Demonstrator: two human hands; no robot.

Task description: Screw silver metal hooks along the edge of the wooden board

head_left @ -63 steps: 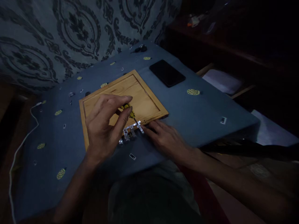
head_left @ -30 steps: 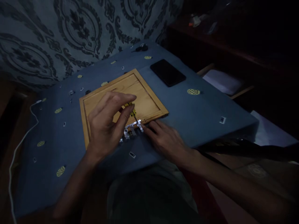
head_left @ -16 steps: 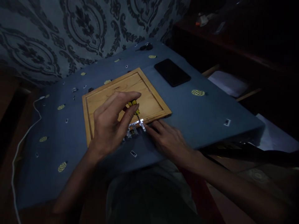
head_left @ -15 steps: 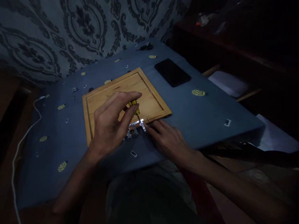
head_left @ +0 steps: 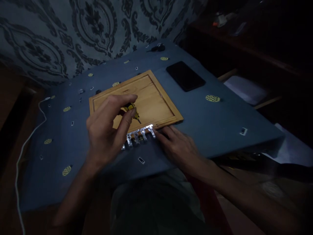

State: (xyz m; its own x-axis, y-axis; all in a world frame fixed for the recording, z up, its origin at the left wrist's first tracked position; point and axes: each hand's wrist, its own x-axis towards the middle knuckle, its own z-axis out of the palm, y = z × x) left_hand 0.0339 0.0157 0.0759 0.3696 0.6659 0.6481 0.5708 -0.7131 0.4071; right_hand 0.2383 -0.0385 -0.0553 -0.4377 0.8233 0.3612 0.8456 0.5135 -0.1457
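Observation:
In my left hand [head_left: 105, 127], pinched between thumb and fingers, is a small screwdriver [head_left: 133, 111] with a yellow and black handle. Its tip points down toward the framed wooden board [head_left: 149, 94], apart from the metal hook strip [head_left: 143, 131]. That shiny strip, with several hooks, lies along the board's near edge; my left hand covers its left end. My right hand [head_left: 177, 145] rests at the near right part of the board, fingers bent against the edge. Its foremost digit touches or nearly touches the rightmost hook.
A black phone or tablet [head_left: 185, 75] lies right of the board on the blue patterned tablecloth [head_left: 225, 124]. A dark object [head_left: 157, 48] is at the far edge, small metal pieces [head_left: 81, 91] at the left. A white cable [head_left: 17, 173] runs down the left side.
My left hand has drawn the screwdriver left, off the right end of the hook strip. More hooks now show. My right hand has stayed beside the strip.

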